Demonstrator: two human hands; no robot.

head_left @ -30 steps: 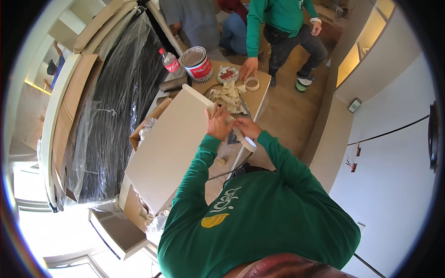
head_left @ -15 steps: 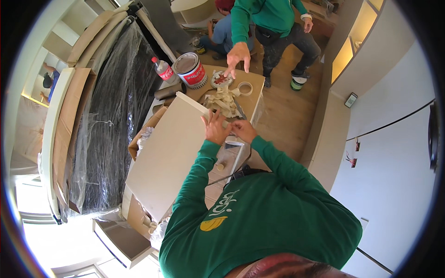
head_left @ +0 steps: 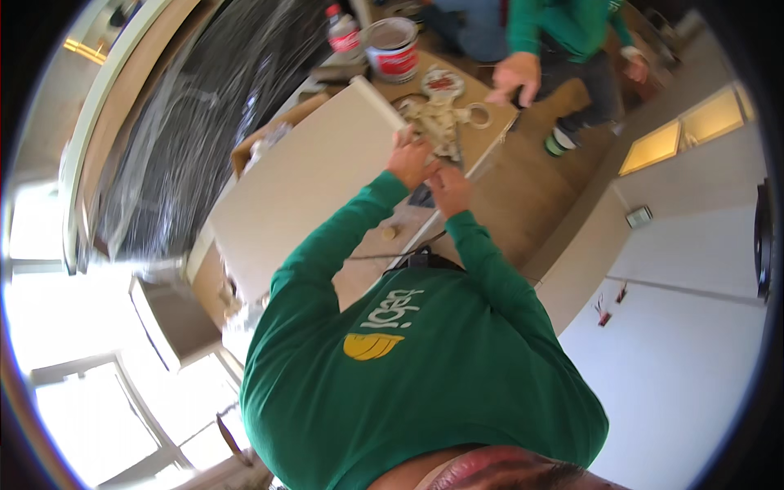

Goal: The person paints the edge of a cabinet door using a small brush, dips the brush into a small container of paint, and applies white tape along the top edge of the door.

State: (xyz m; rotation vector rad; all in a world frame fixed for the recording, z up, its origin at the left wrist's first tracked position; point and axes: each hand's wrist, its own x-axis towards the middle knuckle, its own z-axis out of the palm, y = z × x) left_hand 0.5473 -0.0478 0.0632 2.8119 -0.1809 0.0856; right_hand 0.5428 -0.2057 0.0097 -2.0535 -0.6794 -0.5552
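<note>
A long beige panel lies slanted across the work table, a raised strip along its far end. My left hand is at the panel's right edge with its fingers bent together. Right beside it, my right hand has its fingers pinched, close to the left fingertips. Whatever is between the fingers is too small and blurred to make out. Crumpled masking tape or paper lies just beyond my hands, next to a roll of tape. Under my right hand a dark object is partly hidden.
Behind stand a paint can, a red-capped bottle and a lid with red residue. A co-worker's hand hangs past the table's right edge. Plastic-wrapped dark panels stand at left. A cable runs near my waist.
The view has turned and shifted. My left hand's fingers, spread on the panel before, are now drawn together near my right hand. The co-worker's hand has moved away from the lid.
</note>
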